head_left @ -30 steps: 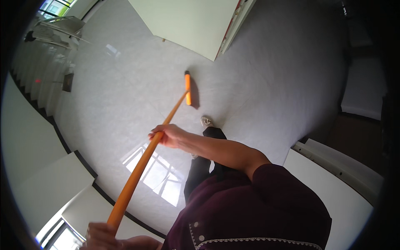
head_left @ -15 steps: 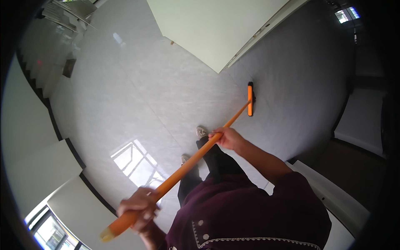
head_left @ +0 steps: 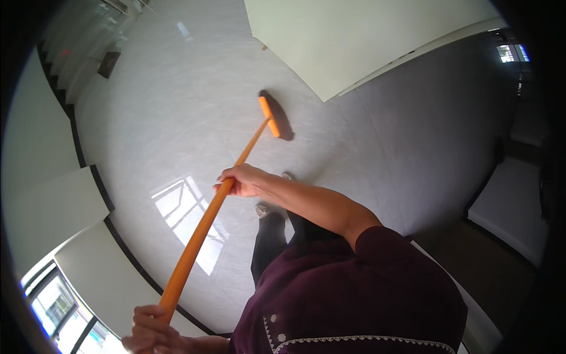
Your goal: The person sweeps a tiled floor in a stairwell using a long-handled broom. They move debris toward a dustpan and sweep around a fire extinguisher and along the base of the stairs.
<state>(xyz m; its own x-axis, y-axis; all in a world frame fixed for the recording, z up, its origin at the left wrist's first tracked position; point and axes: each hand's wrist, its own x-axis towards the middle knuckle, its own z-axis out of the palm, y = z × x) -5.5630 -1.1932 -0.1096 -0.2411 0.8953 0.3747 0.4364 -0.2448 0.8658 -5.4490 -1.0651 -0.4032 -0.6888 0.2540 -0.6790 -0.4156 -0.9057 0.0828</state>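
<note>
An orange-handled broom (head_left: 203,227) slants from the lower left up to the middle of the floor. My right hand (head_left: 242,180) is wrapped around the middle of its handle, with my arm reaching across in front of my body. Low at the left, my left hand (head_left: 152,331) grips the handle near its top end, which the fingers hide. The broom's head (head_left: 269,117) is an orange bar with dark bristles. It hangs at or just above the grey floor, with a dark shadow at its right side; whether the bristles touch cannot be told.
A large pale panel or cabinet (head_left: 354,41) juts in at the top, its corner right of the broom head. White walls with a dark skirting (head_left: 132,253) run along the left. A small dark box (head_left: 108,65) stands at the far left. Stairs (head_left: 76,56) rise behind it.
The broom head has swept left, from right of the panel's corner to left of it. My right hand has moved left with the handle, and my left hand has dropped lower and left.
</note>
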